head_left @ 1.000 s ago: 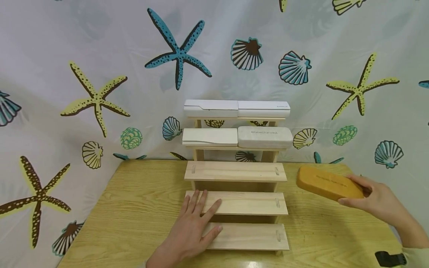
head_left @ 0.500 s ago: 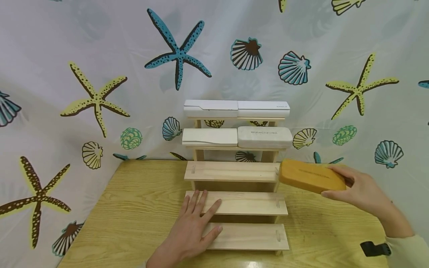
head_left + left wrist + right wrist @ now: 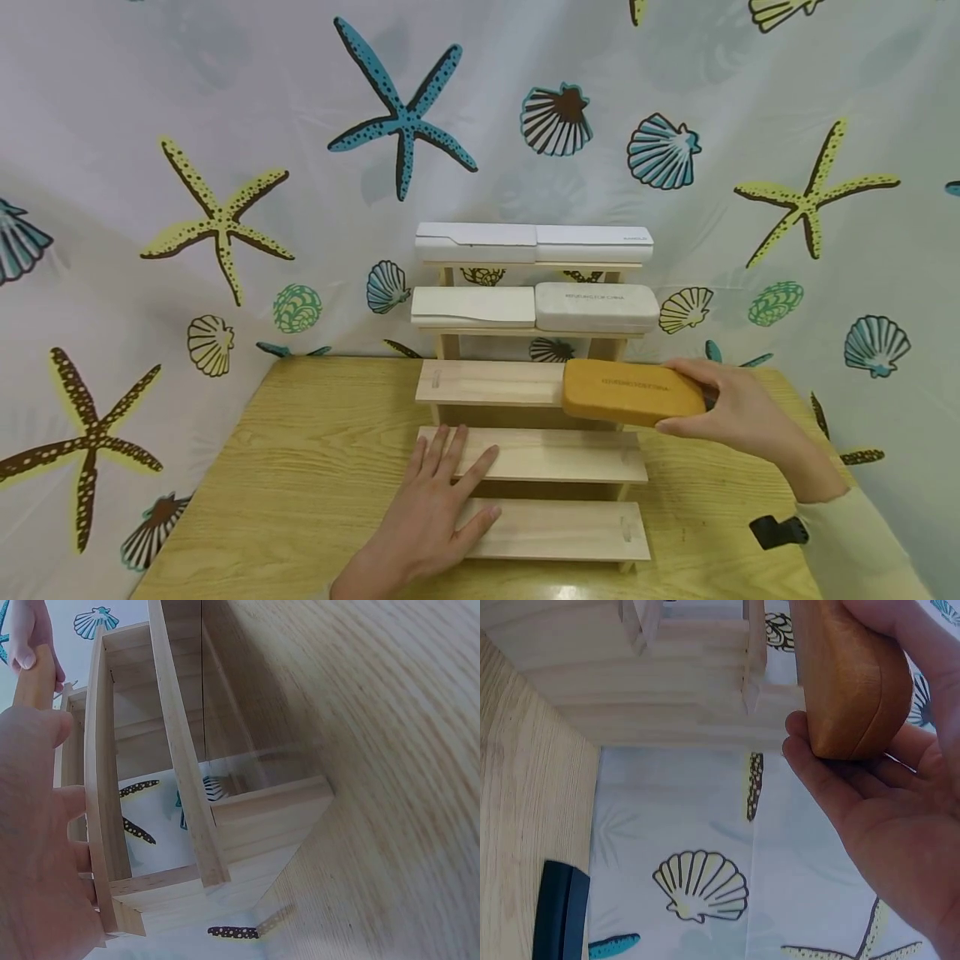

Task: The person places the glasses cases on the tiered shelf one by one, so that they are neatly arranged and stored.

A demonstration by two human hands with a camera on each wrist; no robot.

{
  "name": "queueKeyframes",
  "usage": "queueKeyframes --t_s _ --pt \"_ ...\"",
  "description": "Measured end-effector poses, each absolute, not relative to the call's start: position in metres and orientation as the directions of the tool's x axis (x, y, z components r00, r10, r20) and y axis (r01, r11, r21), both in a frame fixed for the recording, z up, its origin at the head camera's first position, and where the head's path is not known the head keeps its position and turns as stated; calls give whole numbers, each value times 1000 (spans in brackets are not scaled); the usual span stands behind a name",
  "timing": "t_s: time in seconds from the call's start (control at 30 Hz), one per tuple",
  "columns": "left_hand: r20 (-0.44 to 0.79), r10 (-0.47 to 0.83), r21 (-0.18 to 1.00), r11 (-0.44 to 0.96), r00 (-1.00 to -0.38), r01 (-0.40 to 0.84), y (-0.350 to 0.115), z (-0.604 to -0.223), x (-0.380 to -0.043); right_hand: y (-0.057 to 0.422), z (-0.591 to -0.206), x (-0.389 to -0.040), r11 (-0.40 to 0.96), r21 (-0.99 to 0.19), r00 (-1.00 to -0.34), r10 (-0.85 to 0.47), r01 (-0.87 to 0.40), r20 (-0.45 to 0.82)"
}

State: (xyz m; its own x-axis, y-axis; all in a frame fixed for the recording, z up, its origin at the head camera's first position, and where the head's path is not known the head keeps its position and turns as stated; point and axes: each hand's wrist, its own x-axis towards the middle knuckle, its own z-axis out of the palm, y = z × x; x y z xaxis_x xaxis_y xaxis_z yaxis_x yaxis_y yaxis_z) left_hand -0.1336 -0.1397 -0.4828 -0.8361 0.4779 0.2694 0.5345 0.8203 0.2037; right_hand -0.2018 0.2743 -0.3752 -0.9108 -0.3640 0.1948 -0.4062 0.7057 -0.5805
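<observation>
In the head view a stepped wooden rack (image 3: 525, 454) stands on the table. My left hand (image 3: 420, 508) rests on its two lowest shelves at the left, fingers spread and nearly straight. My right hand (image 3: 742, 408) grips the right end of an orange-brown glasses case (image 3: 630, 392). The case is held in front of the right half of the middle shelf (image 3: 495, 383); whether it touches the shelf I cannot tell. In the right wrist view, thumb and fingers close around the end of the case (image 3: 847, 682).
Two white cases (image 3: 476, 242) (image 3: 596, 243) lie end to end on the top shelf. Below them are a cream case (image 3: 472, 307) and a pale grey case (image 3: 596, 307). A dark object (image 3: 561, 911) lies at the table's edge in the right wrist view. A patterned curtain (image 3: 480, 183) hangs behind.
My right hand has carried the orange-brown glasses case leftward, from beside the rack to the front of the middle shelf, turning it more level. My left hand stays on the rack.
</observation>
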Motion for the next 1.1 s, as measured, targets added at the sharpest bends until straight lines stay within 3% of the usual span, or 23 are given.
queueKeyframes --t_s 1.1 --pt "255 475 218 820 -843 528 -140 -482 -134 175 -382 -234 640 -611 -879 -415 -465 235"
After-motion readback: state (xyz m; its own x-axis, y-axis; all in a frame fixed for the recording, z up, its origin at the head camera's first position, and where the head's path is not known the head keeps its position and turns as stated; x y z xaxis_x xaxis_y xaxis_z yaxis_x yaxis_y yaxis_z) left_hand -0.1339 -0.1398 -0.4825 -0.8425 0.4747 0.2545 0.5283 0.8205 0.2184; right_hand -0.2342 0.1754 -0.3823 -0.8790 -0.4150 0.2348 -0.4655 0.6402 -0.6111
